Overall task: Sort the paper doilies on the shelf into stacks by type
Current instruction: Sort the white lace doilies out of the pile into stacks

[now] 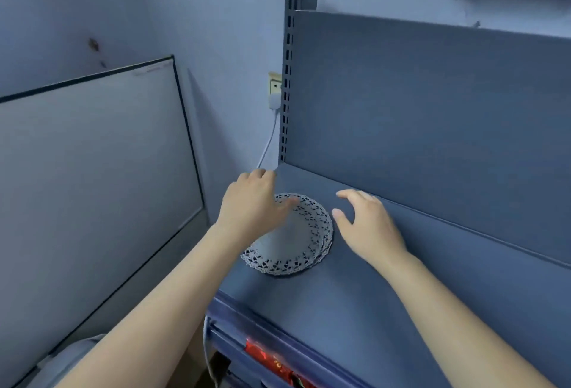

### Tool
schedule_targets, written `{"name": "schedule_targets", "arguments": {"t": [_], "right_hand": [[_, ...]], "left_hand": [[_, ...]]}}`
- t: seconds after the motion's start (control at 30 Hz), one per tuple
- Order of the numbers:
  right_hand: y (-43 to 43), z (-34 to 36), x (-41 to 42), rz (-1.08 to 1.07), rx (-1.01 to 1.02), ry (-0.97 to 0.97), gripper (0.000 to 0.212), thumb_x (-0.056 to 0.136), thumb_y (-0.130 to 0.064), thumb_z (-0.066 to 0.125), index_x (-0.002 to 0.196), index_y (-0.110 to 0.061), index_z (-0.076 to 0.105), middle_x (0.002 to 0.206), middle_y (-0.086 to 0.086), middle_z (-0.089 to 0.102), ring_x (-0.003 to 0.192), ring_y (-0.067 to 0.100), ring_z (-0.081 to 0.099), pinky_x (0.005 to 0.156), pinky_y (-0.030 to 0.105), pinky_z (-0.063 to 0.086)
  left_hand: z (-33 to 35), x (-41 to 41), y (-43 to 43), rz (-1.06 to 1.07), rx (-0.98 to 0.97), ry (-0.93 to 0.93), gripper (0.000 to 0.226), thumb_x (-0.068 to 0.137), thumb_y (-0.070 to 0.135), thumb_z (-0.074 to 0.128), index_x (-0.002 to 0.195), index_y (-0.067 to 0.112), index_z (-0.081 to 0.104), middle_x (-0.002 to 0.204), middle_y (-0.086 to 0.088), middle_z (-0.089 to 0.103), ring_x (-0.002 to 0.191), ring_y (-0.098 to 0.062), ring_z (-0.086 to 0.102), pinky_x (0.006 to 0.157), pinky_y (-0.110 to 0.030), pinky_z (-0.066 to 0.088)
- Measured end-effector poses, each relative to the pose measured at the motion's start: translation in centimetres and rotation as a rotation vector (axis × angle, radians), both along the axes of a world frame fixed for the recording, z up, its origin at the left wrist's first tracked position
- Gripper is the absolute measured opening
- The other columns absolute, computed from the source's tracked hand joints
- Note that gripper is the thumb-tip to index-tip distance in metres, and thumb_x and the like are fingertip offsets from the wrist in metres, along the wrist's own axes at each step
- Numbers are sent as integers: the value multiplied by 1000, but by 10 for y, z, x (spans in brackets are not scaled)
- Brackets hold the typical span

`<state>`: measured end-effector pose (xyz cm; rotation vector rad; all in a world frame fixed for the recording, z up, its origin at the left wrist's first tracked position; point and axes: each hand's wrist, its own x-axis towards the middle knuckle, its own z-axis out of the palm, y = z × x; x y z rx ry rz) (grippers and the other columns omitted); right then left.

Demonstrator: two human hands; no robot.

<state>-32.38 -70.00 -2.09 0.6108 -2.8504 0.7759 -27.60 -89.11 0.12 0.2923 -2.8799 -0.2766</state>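
A stack of round white paper doilies (296,242) with lacy edges lies on the grey metal shelf (386,288), near its left end. My left hand (251,202) hovers over the stack's left side, fingers relaxed, thumb over the lace rim; whether it touches the paper I cannot tell. My right hand (367,227) is just right of the stack, fingers spread and loosely bent above the shelf, holding nothing. Only this one stack of doilies is in view.
The shelf's grey back panel (432,115) rises behind the hands, with a slotted upright (287,78) at its left. A framed white board (92,177) leans against the wall on the left. A wall socket with a white plug and cable (274,94) sits beside the upright.
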Motion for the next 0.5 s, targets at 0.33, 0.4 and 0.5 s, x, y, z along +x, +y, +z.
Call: {"name": "schedule_targets", "arguments": {"t": [0.33,0.4,0.5], "right_hand": [[200,42,82,-549,195,107,56,96,-40,42,146,-21,26,136,0,50,133,22,35,103,29,32],[260,46,117,-656,128,68,57,95,-39,45,146,-21,27,139,0,48,132,22,36,102,32,34],[352,44,177,-770,142,79,58,94,-39,46,146,-21,27,142,1,46,131,24,38,103,35,37]], "left_hand": [[33,-13,201,-552,-283,95,64,90,64,36,134,18,37,120,2,55,110,-23,52,88,-32,40],[37,5,270,-675,-294,117,59,91,63,35,132,20,39,120,3,55,111,-22,53,88,-31,40],[31,47,379,-833,-311,125,62,91,63,34,138,22,35,128,3,52,116,-21,50,92,-31,38]]}}
